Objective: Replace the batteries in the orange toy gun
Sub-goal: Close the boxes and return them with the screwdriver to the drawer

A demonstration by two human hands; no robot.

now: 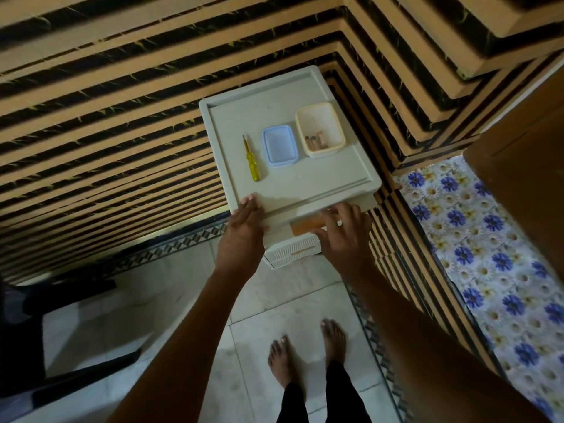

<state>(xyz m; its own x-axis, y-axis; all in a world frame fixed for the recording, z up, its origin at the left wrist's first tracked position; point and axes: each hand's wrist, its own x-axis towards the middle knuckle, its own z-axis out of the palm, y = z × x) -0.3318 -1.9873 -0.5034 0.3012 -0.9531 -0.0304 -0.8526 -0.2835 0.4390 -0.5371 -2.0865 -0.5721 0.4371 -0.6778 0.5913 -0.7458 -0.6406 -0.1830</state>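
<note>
A white plastic drawer cabinet [305, 184] stands against the striped wall. On its top lie a yellow-handled screwdriver [252, 161], an empty blue tub [280, 145] and a cream tub [319, 128] holding several batteries [316, 141]. The top drawer [293, 250] is pulled out a little, and an orange object [306, 225], only partly visible, lies inside it. My left hand [244, 230] rests flat on the cabinet's front left edge. My right hand [343, 236] reaches into the drawer, fingers and thumb at the orange object's right end. Whether it grips is hidden.
A bed or bench with a blue-flowered cover [476, 239] runs along the right, next to a brown wooden panel [525, 166]. A dark chair [45, 331] stands at the left. My bare feet [305, 352] are on the pale tiled floor [183, 285].
</note>
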